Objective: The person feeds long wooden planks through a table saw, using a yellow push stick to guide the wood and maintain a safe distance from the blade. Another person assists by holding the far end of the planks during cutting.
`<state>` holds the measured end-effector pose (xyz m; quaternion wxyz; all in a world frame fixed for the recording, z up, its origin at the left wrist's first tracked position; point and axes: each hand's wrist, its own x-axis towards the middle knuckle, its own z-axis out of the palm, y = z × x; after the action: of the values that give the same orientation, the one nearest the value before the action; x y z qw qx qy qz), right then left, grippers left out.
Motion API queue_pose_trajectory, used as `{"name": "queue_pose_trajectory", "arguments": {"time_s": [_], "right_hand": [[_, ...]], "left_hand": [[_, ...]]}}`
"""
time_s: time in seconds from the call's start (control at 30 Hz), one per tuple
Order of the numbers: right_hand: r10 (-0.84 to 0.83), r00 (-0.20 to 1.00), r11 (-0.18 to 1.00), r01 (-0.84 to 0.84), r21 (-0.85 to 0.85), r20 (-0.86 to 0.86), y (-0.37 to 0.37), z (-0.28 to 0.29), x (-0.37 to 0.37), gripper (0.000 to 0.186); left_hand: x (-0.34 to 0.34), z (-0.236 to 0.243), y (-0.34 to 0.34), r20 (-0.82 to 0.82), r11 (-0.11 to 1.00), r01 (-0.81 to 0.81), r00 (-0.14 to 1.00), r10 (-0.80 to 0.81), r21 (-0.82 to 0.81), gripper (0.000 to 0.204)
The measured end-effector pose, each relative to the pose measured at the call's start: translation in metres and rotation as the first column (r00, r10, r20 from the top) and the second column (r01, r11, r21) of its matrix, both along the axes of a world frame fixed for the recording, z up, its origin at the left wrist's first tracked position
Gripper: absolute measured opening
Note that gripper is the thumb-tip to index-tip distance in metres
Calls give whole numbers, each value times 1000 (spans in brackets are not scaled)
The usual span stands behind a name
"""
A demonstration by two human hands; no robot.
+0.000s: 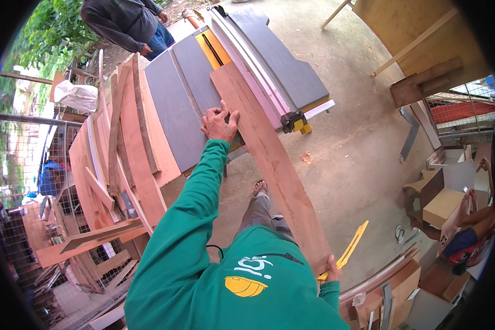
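Observation:
A long reddish-brown wooden plank (278, 165) lies slanted, its far end on the grey table saw (190, 93) by the yellow blade insert (209, 48). The near part reaches back beside my right hip. At the plank's left edge my left hand (220, 124) rests on the saw top, fingers apart, with thumb and index finger against the wood. My right hand (332, 268) closes around a yellow push stick (351, 246) at the plank's near end. Some of its fingers are hidden, so I cannot tell how firmly they also grip the plank.
A rip fence (247, 66) runs along the plank's right side. Wooden boards and strips (113, 137) lean left of the saw. A person (126, 27) stands beyond it. Another person (473, 236) sits at the right among boxes (443, 203). Wood offcuts (385, 297) lie behind my right hand.

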<state>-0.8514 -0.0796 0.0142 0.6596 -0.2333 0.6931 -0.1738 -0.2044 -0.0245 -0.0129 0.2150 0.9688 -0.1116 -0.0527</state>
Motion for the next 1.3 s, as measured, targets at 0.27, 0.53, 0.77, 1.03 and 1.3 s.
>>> {"name": "queue_pose_trajectory", "arguments": {"time_s": [0.27,0.53,0.77,1.03,1.3], "right_hand": [[-24,1000,999,23,-22,-16,-4,7,27,45],[-57,998,998,57,-4,5,-7,1,49,44],[-62,998,998,62,19,-7,-9,-6,60,46],[-70,994,997,71,13,-88,-12,-9,80,46],[-5,997,1000,4,-17,-77,-14,-10,90,44]], "left_hand": [[16,3,-4,-23,1000,-19,1000,19,11,62],[38,8,-6,-67,998,-19,998,23,56,61],[53,2,-7,-41,999,-23,999,25,49,61],[73,-2,-9,-28,998,-39,999,40,40,61],[92,0,-7,-51,999,-23,998,24,30,61]]}}
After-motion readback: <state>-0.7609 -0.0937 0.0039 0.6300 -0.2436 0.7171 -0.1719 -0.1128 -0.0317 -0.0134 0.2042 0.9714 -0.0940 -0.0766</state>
